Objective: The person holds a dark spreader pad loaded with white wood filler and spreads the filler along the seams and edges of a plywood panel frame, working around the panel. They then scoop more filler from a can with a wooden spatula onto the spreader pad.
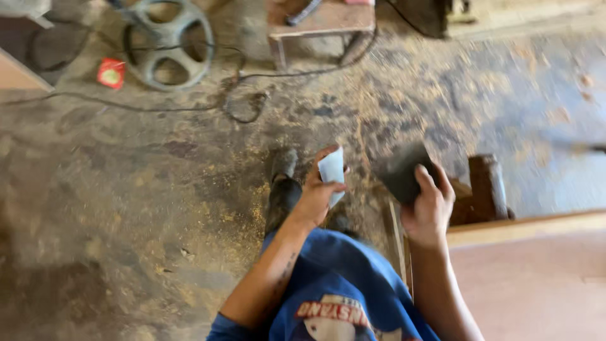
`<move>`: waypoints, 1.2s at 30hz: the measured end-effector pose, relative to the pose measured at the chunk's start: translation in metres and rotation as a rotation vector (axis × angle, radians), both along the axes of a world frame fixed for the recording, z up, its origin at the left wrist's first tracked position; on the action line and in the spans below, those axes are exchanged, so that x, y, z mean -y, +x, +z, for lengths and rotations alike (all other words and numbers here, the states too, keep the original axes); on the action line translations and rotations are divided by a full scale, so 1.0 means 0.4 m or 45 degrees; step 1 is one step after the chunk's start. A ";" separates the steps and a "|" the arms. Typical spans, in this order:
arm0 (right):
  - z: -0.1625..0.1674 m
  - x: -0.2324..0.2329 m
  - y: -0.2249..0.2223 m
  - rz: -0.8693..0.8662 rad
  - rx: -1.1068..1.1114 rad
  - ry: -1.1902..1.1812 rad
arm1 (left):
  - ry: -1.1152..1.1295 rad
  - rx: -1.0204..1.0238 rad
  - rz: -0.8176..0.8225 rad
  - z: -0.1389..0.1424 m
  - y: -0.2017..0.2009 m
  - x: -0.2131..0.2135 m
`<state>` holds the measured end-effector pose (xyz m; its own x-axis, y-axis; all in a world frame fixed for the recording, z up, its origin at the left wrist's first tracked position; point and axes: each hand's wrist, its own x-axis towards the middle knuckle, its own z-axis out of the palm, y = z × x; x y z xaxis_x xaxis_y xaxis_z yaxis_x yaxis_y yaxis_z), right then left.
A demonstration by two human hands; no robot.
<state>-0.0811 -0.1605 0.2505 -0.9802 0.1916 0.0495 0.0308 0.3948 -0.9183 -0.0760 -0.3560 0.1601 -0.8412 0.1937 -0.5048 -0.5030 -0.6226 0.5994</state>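
My left hand [315, 192] is closed around a small pale folded piece [332, 172], which looks like paper or sandpaper, held upright in front of me. My right hand [429, 205] grips a dark flat block or sheet [399, 175], blurred by motion, just left of a brown wooden panel [536, 271]. Both hands are held above the floor, about a hand's width apart. Below them I see my blue shirt and my dark shoe [282, 183] on the floor.
The concrete floor [126, 189] is strewn with sawdust. A metal spoked wheel [167, 41], a small red object [111, 72] and black cables [240, 101] lie at the far left. A wooden stool [319, 25] stands at the top. A dark wooden post [487, 186] rises beside the panel.
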 end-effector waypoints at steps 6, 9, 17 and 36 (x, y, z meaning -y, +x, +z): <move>-0.010 0.128 -0.168 -0.447 0.521 -1.346 | 0.564 -0.025 -0.365 0.019 -0.183 -0.004; -0.047 0.115 -0.147 -0.436 0.589 -1.339 | 0.569 -0.263 -0.635 0.064 -0.274 -0.021; -0.075 -0.103 -0.170 -0.862 0.469 -1.449 | 0.595 -0.399 -0.768 0.149 -0.520 -0.278; 0.226 -1.004 -0.584 -0.359 -0.561 0.568 | 0.155 -0.772 -1.565 0.238 -0.970 -1.288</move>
